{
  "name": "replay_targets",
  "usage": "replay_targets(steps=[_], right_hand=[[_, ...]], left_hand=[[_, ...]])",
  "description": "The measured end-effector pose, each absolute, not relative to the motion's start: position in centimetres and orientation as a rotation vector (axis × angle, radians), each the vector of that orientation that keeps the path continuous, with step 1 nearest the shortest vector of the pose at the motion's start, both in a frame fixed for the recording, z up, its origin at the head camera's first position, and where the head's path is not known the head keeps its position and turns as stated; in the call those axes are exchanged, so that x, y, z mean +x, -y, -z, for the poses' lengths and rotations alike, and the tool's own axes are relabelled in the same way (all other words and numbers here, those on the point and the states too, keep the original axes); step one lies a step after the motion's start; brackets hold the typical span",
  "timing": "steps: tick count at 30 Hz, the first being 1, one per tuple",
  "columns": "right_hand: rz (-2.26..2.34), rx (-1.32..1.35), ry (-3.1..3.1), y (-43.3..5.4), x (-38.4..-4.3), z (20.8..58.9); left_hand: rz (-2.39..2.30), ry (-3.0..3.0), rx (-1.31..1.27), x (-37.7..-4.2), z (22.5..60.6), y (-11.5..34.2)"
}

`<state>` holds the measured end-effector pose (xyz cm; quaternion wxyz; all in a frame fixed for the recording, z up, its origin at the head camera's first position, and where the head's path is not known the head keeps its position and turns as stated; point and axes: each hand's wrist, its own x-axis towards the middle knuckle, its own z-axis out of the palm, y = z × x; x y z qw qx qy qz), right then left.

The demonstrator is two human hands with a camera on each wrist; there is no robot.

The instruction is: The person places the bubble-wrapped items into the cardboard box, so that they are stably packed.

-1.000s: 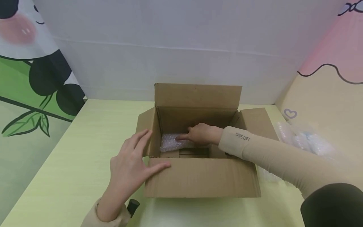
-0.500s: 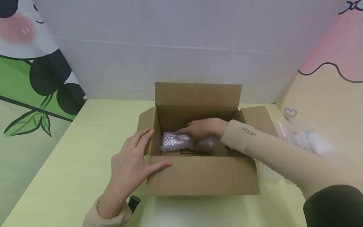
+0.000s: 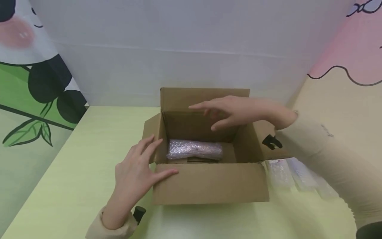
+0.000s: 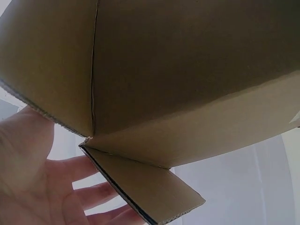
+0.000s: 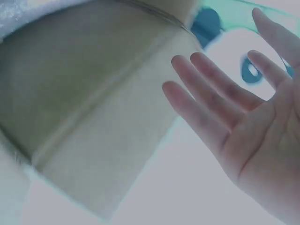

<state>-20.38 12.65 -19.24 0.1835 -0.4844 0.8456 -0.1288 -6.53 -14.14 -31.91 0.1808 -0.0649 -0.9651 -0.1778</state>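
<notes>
A flapped cardboard carton [image 3: 249,142] stands on the yellowish worktop [image 3: 80,166]; a bubble-wrapped bundle [image 3: 195,149] lies on its floor, towards nine o'clock. Left hand [image 3: 134,176], at eight o'clock: grip relaxed and spread, touching the near flap [image 3: 212,186] and side flap [image 3: 151,127]. Right hand [image 3: 232,109], above the carton towards one o'clock: grip unclenched, fingers extended. Lettering [image 3: 327,130] on the right sleeve [image 3: 328,162] is too blurred for me to read. Plastic-wrapped packets [image 3: 280,174] lie outside, at four o'clock.

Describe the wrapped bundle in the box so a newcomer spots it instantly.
On the pale table, find the open cardboard box. Low inside lies a long, shiny bubble-wrapped bundle. Packets at the picture's right lie outside; this bundle lies inside.
</notes>
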Motion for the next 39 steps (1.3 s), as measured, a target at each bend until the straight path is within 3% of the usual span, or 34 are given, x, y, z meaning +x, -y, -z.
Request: replay_targets(steps=[7,13,24,31,39], right_hand=[[0.644,-1.135,-2.658,-19.8,-18.7,17.5],[0.755,-0.938,-2.979,-26.4,-18.4,18.9],[0.537,-0.307,-3.198,-36.1,-18.1,27.2],[0.384,-0.159,-3.083,-39.4,-16.7,33.1],[0.431,-0.038,-3.029,-40.8,-14.6,36.7]], left_hand=[[0.514,2.716,-0.189,-7.0,32.1,14.4],[0.524,2.731,-0.180,-7.2,32.0,14.4],[0.523,2.763,-0.147,-7.4,31.9,14.7],[0.535,2.762,-0.143,-7.3,32.1,14.7],[0.527,2.748,-0.146,-7.3,32.2,14.7]])
